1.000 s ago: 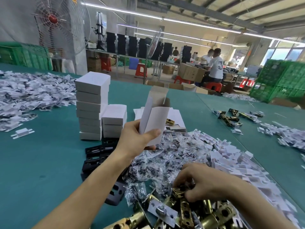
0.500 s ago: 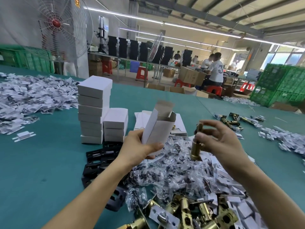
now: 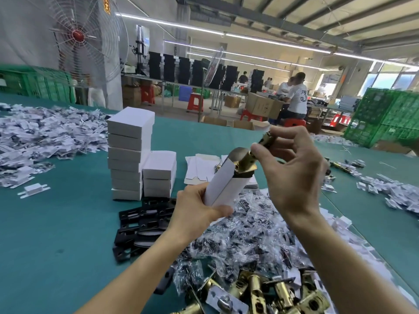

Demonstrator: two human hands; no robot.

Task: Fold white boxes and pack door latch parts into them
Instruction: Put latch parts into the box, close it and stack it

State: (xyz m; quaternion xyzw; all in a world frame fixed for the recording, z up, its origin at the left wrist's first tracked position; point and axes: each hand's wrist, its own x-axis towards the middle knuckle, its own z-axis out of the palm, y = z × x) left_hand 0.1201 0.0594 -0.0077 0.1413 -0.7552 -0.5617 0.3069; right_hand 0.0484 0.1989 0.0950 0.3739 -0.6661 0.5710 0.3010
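Glossy brass latch (image 3: 246, 163), matt card box (image 3: 226, 184)

latch (image 3: 246, 163) end inside box (image 3: 226, 186), brass pile (image 3: 278, 291) cropped

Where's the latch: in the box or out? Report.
Partly in: the brass latch dips into the white box, its upper end outside, pinched by the right hand.

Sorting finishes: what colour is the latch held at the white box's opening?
The latch is shiny brass-gold, clearest in the head view.
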